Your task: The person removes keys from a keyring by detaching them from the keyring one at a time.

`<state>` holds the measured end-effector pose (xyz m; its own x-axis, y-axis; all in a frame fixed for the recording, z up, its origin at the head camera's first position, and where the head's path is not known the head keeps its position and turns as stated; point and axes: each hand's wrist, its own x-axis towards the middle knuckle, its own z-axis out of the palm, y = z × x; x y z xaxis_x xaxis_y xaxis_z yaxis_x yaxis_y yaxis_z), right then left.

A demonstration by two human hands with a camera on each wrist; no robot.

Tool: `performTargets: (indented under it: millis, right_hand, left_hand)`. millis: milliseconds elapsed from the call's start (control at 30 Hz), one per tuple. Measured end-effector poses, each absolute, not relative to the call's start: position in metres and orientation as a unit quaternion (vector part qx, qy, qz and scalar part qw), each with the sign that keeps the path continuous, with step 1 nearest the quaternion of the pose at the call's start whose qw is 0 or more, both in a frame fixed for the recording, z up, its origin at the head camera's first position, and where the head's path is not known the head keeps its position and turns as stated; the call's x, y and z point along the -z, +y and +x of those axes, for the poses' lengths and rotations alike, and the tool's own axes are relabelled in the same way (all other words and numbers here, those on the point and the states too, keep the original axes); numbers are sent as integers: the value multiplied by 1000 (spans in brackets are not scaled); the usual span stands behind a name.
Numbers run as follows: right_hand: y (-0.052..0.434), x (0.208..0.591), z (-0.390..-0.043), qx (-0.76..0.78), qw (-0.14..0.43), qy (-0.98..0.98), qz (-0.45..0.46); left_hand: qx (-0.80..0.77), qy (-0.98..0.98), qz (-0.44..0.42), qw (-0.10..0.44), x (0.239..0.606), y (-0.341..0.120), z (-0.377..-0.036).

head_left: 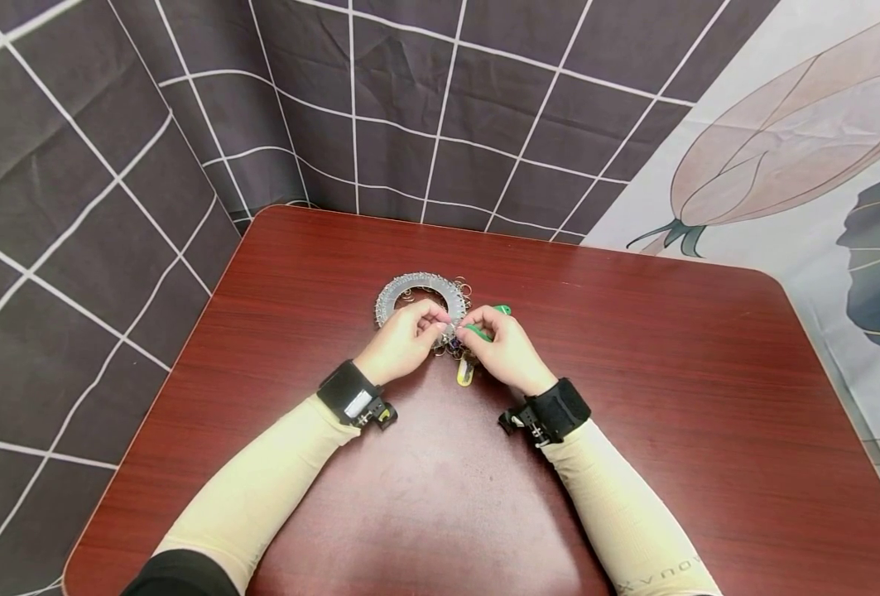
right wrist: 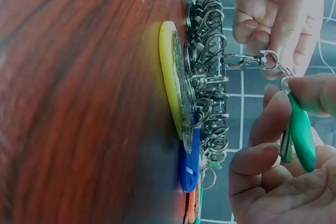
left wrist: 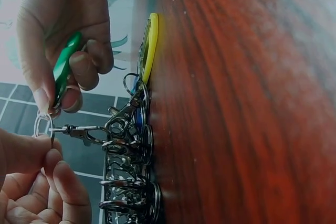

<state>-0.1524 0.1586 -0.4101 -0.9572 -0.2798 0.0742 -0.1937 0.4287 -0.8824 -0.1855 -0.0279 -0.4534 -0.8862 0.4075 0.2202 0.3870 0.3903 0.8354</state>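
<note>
Over the near right edge of a grey ring-shaped holder (head_left: 386, 308), fringed with metal clasps, both hands meet. My left hand (head_left: 402, 341) pinches a small metal split ring (left wrist: 44, 124) between thumb and fingertips. A swivel clasp (left wrist: 86, 132) joins that ring to the holder. My right hand (head_left: 512, 352) pinches a green key tag (right wrist: 302, 135) at its ring end, right against the split ring. Whether the tag's loop is threaded on the ring is hidden by the fingertips. A key-like metal piece appears beside the tag in the right wrist view.
Beside the holder a yellow key tag (head_left: 465, 372) lies on the dark red table (head_left: 670, 372). A blue tag (right wrist: 190, 174) and an orange one (right wrist: 192, 205) show beyond it. Another green piece (head_left: 502, 310) is behind my right hand. Grid-patterned cloth (head_left: 410, 99) hangs behind the table.
</note>
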Motion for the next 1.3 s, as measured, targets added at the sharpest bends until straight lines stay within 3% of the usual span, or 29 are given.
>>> performTargets:
  millis: [567, 867, 1300]
  right_hand:
    - [162, 423, -160, 521, 23, 844, -122]
    - [169, 448, -170, 519, 14, 845, -128]
    - [169, 449, -167, 543, 97, 820, -152]
  left_hand:
    - [-484, 836, 248, 74, 456, -28, -187]
    - [-492, 834, 243, 59, 454, -28, -186]
    - [-528, 816, 234, 25, 455, -28, -186]
